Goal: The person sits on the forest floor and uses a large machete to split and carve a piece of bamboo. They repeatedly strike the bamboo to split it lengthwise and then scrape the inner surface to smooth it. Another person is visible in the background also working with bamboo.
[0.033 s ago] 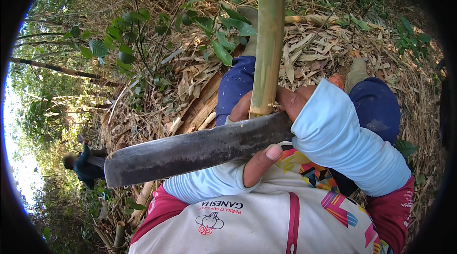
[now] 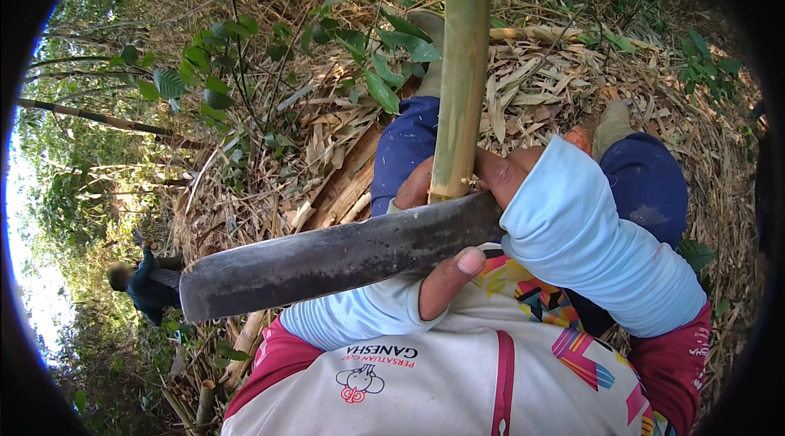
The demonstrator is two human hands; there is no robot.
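Observation:
I am holding a split green bamboo piece [image 2: 462, 76] upright in front of me. My left hand [image 2: 446, 268], in a light blue sleeve, grips its lower end; the thumb shows below the blade and the fingers to the left of the bamboo. A large dark machete blade [image 2: 327, 260] lies crosswise against the bamboo's base, its tip pointing left. At the blade's right end is my right hand [image 2: 511, 170], also in a light blue sleeve, closed around the handle, which it hides.
My legs in blue trousers [image 2: 405, 150] and boots stretch out over dry bamboo husks and leaves [image 2: 548, 84]. Leafy green branches [image 2: 368, 52] hang in at the top. Another person [image 2: 139, 281] crouches down the slope at the left. Thin stems [image 2: 90, 117] cross the left side.

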